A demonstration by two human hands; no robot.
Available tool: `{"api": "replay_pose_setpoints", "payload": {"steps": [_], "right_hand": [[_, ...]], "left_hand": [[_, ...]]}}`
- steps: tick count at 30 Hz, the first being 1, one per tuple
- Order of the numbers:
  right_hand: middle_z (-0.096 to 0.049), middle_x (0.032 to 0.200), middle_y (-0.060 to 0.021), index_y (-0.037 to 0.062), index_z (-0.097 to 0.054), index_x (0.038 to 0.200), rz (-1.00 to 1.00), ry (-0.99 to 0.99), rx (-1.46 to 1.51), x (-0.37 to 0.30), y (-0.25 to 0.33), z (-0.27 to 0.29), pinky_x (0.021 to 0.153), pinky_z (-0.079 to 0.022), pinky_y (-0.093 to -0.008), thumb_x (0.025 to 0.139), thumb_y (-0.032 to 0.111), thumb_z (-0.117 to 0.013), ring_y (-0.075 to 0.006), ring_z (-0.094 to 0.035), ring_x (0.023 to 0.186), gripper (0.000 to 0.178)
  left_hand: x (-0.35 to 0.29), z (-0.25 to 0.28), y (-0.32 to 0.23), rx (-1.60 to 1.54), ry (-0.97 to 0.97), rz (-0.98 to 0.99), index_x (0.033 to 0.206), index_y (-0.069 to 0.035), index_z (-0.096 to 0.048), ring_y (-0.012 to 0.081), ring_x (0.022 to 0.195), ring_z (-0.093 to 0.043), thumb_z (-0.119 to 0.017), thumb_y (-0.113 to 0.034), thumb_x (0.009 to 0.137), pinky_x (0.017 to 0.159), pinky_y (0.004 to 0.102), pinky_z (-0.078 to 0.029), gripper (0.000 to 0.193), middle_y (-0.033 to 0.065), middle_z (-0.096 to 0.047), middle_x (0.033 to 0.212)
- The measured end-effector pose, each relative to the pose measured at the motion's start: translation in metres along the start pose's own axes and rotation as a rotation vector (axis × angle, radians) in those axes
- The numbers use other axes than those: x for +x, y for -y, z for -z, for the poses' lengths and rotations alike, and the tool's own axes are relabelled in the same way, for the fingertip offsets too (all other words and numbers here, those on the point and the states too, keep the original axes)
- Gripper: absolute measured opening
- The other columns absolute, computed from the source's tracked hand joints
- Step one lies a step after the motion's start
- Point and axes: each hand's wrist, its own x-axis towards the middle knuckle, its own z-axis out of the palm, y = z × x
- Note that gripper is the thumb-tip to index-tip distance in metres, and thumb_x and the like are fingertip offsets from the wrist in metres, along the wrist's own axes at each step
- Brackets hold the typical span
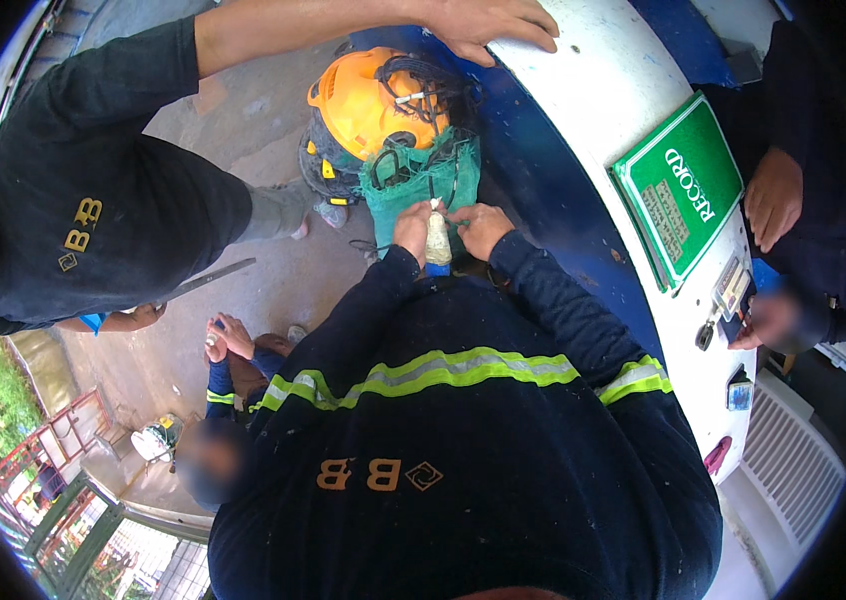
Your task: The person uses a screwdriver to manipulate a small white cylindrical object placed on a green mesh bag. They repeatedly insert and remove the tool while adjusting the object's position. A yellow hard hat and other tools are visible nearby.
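Note:
In front of my chest, a pale tube-shaped bundle stands upright with its narrow top gathered like a tied neck. Its lower end is blue. My left hand is closed at the bundle's left side, near the neck. On the other side my right hand has its fingers bent, with the tips pinched by the neck; what they pinch is too small to make out. Just beyond both hands lies a green woven sack, a dark cord showing on it.
An orange and black machine with coiled black cable stands behind the sack. A white counter curves along the right, holding a green book, keys and a badge. People stand left and right; another person's hands are at lower left.

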Motion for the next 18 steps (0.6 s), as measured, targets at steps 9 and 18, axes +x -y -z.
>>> {"api": "replay_pose_setpoints", "payload": {"steps": [9, 18], "right_hand": [[-0.064, 0.092, -0.0148, 0.0132, -0.067, 0.096, -0.170, 0.004, 0.031, 0.005, 0.020, -0.012, 0.078, -0.047, -0.0411, 0.073, 0.009, -0.056, -0.0343, -0.060, 0.085, 0.026], [-0.063, 0.097, -0.0153, 0.0072, -0.062, 0.098, -0.212, -0.291, 0.279, -0.020, 0.020, -0.053, 0.080, -0.046, -0.0423, 0.076, 0.005, -0.052, -0.0362, -0.059, 0.088, 0.024]], "left_hand": [[0.001, -0.002, 0.012, 0.029, -0.150, -0.128, 0.095, 0.002, -0.058, 0.0163, 0.067, -0.056, -0.044, -0.014, 0.089, 0.061, 0.0286, -0.044, 0.022, 0.0085, -0.059, 0.079], [-0.004, -0.002, -0.003, -0.063, -0.080, 0.074, 0.091, 0.001, -0.055, 0.0206, 0.072, -0.058, -0.043, -0.020, 0.092, 0.066, 0.0329, -0.046, 0.024, 0.0120, -0.059, 0.083]]}}
